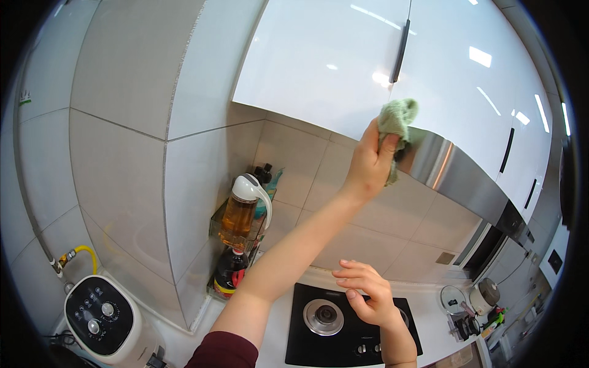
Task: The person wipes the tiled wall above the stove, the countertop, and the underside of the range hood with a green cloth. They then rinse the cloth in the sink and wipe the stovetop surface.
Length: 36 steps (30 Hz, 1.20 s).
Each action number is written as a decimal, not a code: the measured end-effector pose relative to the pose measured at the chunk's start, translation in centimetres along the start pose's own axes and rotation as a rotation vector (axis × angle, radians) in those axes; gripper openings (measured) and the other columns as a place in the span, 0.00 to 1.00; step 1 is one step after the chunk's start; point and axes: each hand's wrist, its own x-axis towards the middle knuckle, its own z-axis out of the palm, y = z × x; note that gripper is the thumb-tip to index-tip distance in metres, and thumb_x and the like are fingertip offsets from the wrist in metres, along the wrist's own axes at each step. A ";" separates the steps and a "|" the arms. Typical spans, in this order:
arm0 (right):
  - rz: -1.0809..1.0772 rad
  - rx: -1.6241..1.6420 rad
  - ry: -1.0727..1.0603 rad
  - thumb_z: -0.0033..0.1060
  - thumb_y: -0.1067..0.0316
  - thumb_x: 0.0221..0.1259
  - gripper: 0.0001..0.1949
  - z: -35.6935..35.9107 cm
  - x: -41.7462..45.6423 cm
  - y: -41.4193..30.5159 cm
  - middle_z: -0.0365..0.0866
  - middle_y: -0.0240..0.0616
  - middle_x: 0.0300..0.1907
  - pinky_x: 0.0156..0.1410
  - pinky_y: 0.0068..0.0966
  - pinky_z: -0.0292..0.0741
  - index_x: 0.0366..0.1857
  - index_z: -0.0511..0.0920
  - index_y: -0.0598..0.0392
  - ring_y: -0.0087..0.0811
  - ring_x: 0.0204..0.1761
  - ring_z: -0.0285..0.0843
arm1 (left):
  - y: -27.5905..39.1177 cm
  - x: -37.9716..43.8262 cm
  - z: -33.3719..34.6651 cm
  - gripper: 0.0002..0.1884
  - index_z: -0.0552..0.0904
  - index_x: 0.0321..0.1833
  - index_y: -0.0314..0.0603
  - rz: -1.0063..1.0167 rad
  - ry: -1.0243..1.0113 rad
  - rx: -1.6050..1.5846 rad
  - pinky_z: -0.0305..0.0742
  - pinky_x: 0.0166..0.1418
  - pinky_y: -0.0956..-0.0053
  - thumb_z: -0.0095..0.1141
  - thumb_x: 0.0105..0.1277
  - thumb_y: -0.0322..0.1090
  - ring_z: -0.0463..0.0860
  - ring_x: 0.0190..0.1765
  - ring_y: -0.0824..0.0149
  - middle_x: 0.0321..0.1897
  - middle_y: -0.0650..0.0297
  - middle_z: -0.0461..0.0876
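My left hand (pixel 370 161) is raised, gripping a bunched green cloth (pixel 396 117). The cloth is at the lower edge of a glossy white wall cabinet (pixel 317 60), beside the left end of a stainless-steel range hood (pixel 464 177); whether it presses on the door is hard to tell. Lower down, my right hand (pixel 370 292) hangs in the air with fingers apart and holds nothing. Beneath it lies a black glass gas hob (pixel 317 352) with a round burner (pixel 324 317), and the hand and forearm partly cover its right side.
A corner rack (pixel 216 225) holds an oil jug (pixel 239 211) with a white handle, above a dark sauce bottle (pixel 230 271). An air fryer (pixel 99 317) stands at lower left. Right of the hob are a glass lid (pixel 453 299) and a small cooker (pixel 485 294). Black handles (pixel 401 50) protrude from the cabinet.
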 end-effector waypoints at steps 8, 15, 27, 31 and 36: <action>-0.025 -0.018 -0.106 0.60 0.78 0.54 0.12 -0.2 -0.3 -0.5 0.84 0.42 0.49 0.66 0.43 0.70 0.44 0.81 0.59 0.45 0.61 0.76 | 1.9 -2.2 1.5 0.21 0.69 0.64 0.37 0.023 0.066 -0.062 0.71 0.54 0.71 0.47 0.75 0.42 0.76 0.46 0.67 0.45 0.61 0.78; 0.001 0.038 -0.109 0.58 0.78 0.56 0.11 0.2 -0.2 0.5 0.84 0.42 0.49 0.65 0.40 0.71 0.43 0.81 0.60 0.45 0.60 0.77 | 1.6 -1.6 0.0 0.19 0.69 0.64 0.36 -0.111 0.025 0.006 0.73 0.48 0.71 0.48 0.74 0.36 0.78 0.42 0.65 0.43 0.58 0.79; 0.587 0.785 0.528 0.46 0.60 0.72 0.22 3.8 1.9 5.8 0.65 0.41 0.66 0.67 0.32 0.67 0.66 0.63 0.52 0.35 0.64 0.67 | -1.1 -15.2 -4.4 0.21 0.71 0.64 0.32 -0.213 -0.042 0.491 0.66 0.66 0.62 0.48 0.69 0.31 0.75 0.60 0.51 0.55 0.49 0.77; 0.762 1.317 0.593 0.44 0.64 0.74 0.20 6.3 3.3 9.2 0.69 0.39 0.63 0.67 0.32 0.67 0.65 0.63 0.57 0.32 0.64 0.68 | -0.2 -14.6 -8.1 0.23 0.71 0.66 0.31 -0.174 -0.282 0.584 0.53 0.75 0.58 0.43 0.68 0.32 0.67 0.69 0.48 0.63 0.48 0.73; 0.514 1.579 0.707 0.39 0.65 0.76 0.17 5.0 11.8 12.8 0.72 0.42 0.59 0.70 0.36 0.66 0.61 0.66 0.62 0.36 0.63 0.68 | 2.4 -12.7 -10.6 0.22 0.78 0.59 0.34 -0.029 0.021 0.701 0.46 0.76 0.51 0.40 0.70 0.40 0.70 0.69 0.52 0.63 0.51 0.74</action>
